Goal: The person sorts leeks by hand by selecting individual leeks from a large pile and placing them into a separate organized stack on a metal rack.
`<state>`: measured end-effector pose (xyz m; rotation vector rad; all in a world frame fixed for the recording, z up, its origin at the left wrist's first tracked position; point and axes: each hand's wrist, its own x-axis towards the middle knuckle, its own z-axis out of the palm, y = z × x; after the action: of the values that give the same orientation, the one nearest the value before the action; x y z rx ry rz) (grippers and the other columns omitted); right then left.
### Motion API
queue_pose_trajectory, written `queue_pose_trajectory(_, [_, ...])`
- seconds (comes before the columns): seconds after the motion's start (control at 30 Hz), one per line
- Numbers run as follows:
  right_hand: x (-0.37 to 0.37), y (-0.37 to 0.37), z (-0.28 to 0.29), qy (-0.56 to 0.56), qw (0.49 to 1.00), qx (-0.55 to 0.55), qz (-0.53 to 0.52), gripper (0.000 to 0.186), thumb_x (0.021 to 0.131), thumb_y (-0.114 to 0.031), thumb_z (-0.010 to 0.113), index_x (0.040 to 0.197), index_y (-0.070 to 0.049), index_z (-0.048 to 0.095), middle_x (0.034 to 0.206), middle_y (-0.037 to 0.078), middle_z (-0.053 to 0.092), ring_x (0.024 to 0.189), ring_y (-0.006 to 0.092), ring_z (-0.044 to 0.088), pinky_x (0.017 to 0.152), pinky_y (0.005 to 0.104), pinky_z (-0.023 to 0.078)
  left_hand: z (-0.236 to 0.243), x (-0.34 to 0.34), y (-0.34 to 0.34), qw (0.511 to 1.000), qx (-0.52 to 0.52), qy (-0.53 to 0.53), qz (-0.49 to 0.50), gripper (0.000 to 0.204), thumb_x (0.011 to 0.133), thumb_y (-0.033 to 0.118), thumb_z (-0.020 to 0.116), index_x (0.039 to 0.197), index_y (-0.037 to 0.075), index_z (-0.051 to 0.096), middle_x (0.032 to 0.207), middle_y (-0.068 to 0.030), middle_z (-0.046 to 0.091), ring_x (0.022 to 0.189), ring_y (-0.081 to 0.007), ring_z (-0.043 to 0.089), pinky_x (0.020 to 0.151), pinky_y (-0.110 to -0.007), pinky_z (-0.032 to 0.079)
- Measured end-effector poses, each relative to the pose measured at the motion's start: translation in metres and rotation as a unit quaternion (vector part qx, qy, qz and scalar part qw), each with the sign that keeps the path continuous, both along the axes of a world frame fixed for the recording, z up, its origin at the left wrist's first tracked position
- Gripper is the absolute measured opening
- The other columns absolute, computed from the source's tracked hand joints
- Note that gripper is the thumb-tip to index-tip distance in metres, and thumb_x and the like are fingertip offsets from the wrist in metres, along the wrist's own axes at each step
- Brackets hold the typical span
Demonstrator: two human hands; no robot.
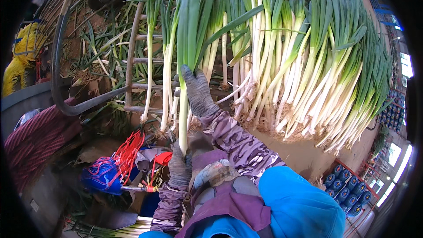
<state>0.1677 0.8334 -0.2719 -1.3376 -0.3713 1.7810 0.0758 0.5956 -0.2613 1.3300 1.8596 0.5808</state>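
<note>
Leek in hand: one fat leek (pixel 183 117) is standing out front and center, running nearly straight up and down in the view, white end toward the body, its wide green leaves stretching to the top edge and overlapping the ones behind.
Right hand: the right hand (pixel 197 89), in a grey glove, isn't open at all; it's wrapping around the stalk about where white is turning green, thumb lying along the front, fingertips peeking out on the far side.
Left hand: the left hand (pixel 179 171), grey glove too, is grasping the white bottom end, fingers closing round it and covering the tip, so I can't tell if roots are hanging there.
Sleeves: both camo sleeves (pixel 240 143) are bunching up a bit, the right one slanting in above bright blue clothing (pixel 299 198).
Leeks next door: a couple of skinnier leeks (pixel 150 72) are lying just left of the held one, roots dangling past the metal rack (pixel 131 57).
Big pile: a thick spread of leeks (pixel 304 66) is fanning out on the right, roots pointing toward the person.
Left side mess: leaf scraps (pixel 105 64) are littering the ground beyond the rack, and red strings (pixel 130 150) are draping over a blue bundle (pixel 105 174) near the left hand.
Way off right: round blue containers (pixel 348 189) are sitting in a red-framed rack.
</note>
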Motion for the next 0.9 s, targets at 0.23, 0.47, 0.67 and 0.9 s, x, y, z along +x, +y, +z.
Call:
queue_pose_trajectory(0.23, [0.072, 0.003, 0.032, 0.045, 0.996, 0.039, -0.062, 0.045, 0.093, -0.047, 0.066, 0.110, -0.008, 0.056, 0.082, 0.002, 0.062, 0.064, 0.0090, 0.060, 0.052, 0.0236, 0.054, 0.013, 0.031, 0.036, 0.989, 0.001, -0.124, -0.077, 0.054, 0.094, 0.025, 0.063, 0.138, 0.001, 0.046, 0.110, -0.0247, 0.065, 0.095, -0.0382, 0.068, 0.079, -0.041, 0.055])
queue_pose_trajectory(0.47, [0.196, 0.010, 0.090, 0.035, 0.984, 0.129, -0.121, 0.055, 0.094, -0.047, 0.064, 0.123, -0.002, 0.050, 0.083, 0.003, 0.059, 0.069, 0.0144, 0.060, 0.055, 0.0296, 0.055, -0.052, 0.073, 0.105, 0.965, -0.080, -0.249, -0.034, 0.029, 0.099, 0.019, 0.056, 0.120, 0.000, 0.060, 0.111, -0.0181, 0.067, 0.105, -0.0303, 0.065, 0.092, -0.036, 0.049])
queue_pose_trajectory(0.67, [0.235, -0.004, 0.065, 0.007, 0.980, 0.139, -0.145, 0.055, 0.091, -0.045, 0.069, 0.128, -0.007, 0.052, 0.088, 0.005, 0.059, 0.073, 0.0175, 0.059, 0.060, 0.0329, 0.053, -0.183, 0.165, 0.223, 0.978, -0.041, -0.205, 0.013, 0.036, 0.093, 0.019, 0.065, 0.124, 0.002, 0.058, 0.110, -0.0209, 0.066, 0.103, -0.0358, 0.065, 0.090, -0.041, 0.051])
queue_pose_trajectory(0.9, [0.239, -0.017, 0.035, 0.021, 0.981, 0.079, -0.175, 0.055, 0.091, -0.045, 0.069, 0.126, -0.006, 0.051, 0.087, 0.008, 0.061, 0.072, 0.0198, 0.060, 0.060, 0.0345, 0.054, -0.214, 0.211, 0.268, 0.973, -0.212, -0.042, -0.085, 0.050, 0.090, 0.030, 0.069, 0.128, 0.003, 0.052, 0.108, -0.0256, 0.065, 0.098, -0.0388, 0.065, 0.088, -0.045, 0.051])
